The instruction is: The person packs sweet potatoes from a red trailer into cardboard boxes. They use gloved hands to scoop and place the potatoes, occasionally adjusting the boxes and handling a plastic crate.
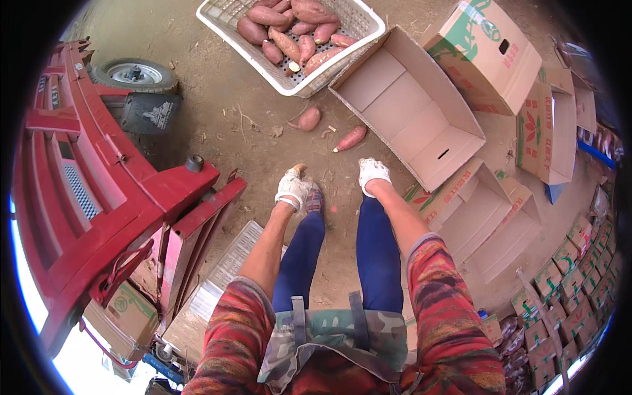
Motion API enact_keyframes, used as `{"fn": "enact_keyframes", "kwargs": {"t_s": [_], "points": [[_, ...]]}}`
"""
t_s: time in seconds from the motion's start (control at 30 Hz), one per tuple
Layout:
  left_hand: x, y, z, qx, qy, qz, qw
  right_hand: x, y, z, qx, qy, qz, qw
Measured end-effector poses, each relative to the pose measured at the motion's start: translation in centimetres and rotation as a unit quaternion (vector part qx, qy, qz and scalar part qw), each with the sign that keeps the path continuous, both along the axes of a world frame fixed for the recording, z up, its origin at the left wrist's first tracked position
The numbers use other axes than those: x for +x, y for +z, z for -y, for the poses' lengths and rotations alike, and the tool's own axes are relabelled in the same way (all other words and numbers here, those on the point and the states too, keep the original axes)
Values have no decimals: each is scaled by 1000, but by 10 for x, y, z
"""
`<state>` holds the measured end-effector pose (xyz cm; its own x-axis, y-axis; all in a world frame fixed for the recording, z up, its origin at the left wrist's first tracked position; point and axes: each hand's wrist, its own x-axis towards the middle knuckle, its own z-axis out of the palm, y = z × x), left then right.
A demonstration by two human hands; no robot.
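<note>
Both my hands wear dirty white work gloves and hang low over the dirt floor. My left hand (pixel 293 186) is above my shoe, its fingers curled and brown at the tips; whether anything is inside is hidden. My right hand (pixel 374 174) is in front of my knee, also curled, its palm turned from view. Two sweet potatoes lie ahead on the ground: a rounded one (pixel 309 119) and a longer one (pixel 351 138) with a pale cut end. Beyond them a white plastic crate (pixel 323 85) holds several sweet potatoes (pixel 285 45). An empty cardboard box (pixel 412 106) stands beside it.
At left are a red metal vehicle body (pixel 113 168) and a wheel (pixel 136 76). A printed carton (pixel 486 54) and more open cartons (pixel 474 212) stand at right. Stacked cartons (pixel 577 281) fill the far lower right. A flattened white printed sheet (pixel 237 252) lies at my left.
</note>
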<state>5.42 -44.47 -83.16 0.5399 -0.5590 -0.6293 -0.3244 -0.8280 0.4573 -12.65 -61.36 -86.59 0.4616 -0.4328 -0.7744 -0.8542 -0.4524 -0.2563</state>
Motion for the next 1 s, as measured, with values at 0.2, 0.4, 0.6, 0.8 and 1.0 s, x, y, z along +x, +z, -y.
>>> {"fn": "enact_keyframes", "kwargs": {"t_s": [0.2, 0.4, 0.6, 0.8, 1.0], "points": [[34, -132, 47, -26, -67, 124, 990, 34, -148, 34, -80, 156, 87, 981], [69, -216, 95, -10, -162, 168, 972, 37, -257, 30, -145, 241, 90, 956], [76, -255, 114, 61, -161, 132, 976, 23, -269, 24, -25, 39, 22, 999], [62, -221, 54, -259, 385, -471, 750, -32, -169, -9, 359, -354, 105, 857], [18, -26, 38, -295, 465, -716, 430, -28, 0, 11, 537, -556, 111, 624]]}}
